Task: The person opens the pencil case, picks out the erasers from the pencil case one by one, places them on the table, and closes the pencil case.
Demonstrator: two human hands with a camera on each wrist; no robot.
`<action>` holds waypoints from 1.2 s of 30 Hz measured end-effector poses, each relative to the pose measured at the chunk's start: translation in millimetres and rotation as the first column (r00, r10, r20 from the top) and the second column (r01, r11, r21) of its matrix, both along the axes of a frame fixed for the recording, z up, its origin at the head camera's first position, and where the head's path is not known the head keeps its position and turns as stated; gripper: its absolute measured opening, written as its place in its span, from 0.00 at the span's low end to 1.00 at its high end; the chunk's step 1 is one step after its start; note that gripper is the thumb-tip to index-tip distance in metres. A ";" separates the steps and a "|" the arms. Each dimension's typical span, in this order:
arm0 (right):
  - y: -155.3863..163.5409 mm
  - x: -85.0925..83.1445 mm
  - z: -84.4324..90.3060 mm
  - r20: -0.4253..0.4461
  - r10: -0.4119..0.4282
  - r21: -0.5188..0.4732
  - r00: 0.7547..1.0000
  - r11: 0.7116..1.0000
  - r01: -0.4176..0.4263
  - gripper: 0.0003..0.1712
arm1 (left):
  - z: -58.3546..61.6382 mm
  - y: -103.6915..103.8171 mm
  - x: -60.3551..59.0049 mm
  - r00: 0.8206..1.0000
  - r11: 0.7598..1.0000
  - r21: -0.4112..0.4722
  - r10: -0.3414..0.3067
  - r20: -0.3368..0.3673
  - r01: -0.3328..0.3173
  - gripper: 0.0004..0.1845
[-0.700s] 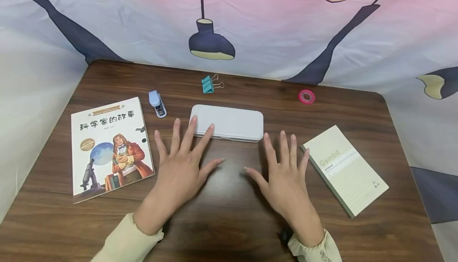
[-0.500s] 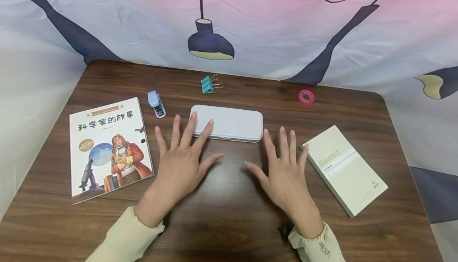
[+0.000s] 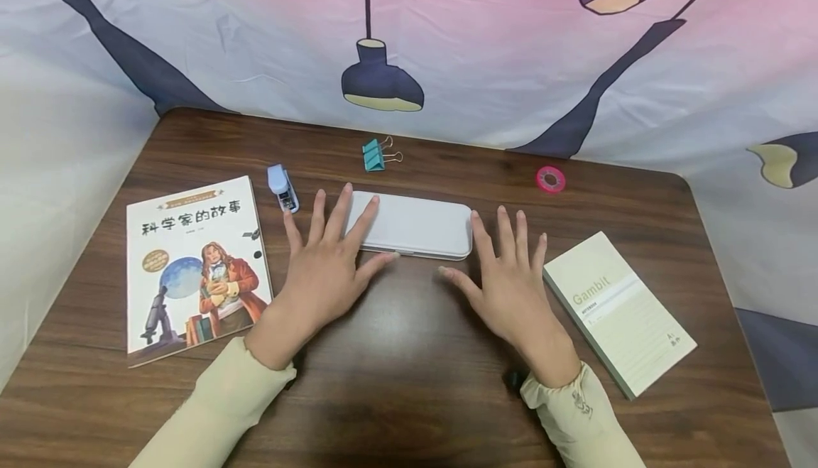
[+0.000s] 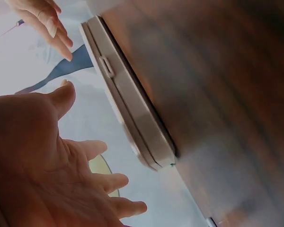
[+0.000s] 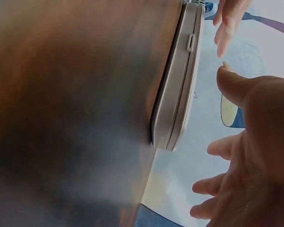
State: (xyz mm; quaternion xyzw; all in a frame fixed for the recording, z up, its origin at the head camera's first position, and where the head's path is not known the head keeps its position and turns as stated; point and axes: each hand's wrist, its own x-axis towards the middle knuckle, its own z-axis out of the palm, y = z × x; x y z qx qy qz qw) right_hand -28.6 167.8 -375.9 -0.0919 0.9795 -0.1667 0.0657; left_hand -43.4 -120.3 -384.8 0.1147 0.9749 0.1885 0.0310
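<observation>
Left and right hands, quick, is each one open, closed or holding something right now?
Left hand: open, fingers spread, holding nothing, near the flat white rectangular case with rounded corners.
Right hand: open, fingers spread, also holding nothing.

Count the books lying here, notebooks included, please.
2: the illustrated book lies left of the left hand; the cream notebook lies right of the right hand.

A white, round-cornered case (image 3: 422,226) lies flat and closed on the brown table (image 3: 396,383); clasp (image 4: 106,67) facing nearward.
</observation>
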 end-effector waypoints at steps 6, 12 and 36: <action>-1.8 -18.1 1.2 0.031 0.055 0.012 0.998 0.998 -0.056 0.61 | 12.7 -2.1 -8.0 0.996 0.999 -0.044 0.006 0.086 -0.003 0.48; -2.9 -31.7 -0.2 0.088 0.126 0.001 0.988 0.992 -0.127 0.60 | 12.0 -4.4 -17.2 0.989 0.998 -0.050 -0.017 0.146 0.025 0.50; -5.1 -48.8 -5.6 0.033 0.244 -0.110 0.969 0.965 -0.239 0.45 | 7.8 -14.0 -36.1 0.989 0.991 -0.058 -0.114 0.093 0.119 0.46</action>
